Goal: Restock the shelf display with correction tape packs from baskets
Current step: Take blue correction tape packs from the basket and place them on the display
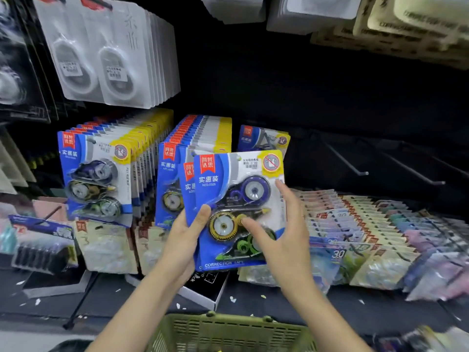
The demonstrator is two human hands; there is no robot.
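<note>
Here, left hand (185, 240) grips two packs (236, 199) by their lower left edge, above the basket (228, 331); right hand (276, 229), loose-fingered, only touches the front pack's blister, so a thin pinch could let one slip.

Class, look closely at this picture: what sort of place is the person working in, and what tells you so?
Most likely a stationery shop aisle. Rows of identical correction tape packs hang on display, bare hooks await stock, and a green basket sits below the hands.
</note>
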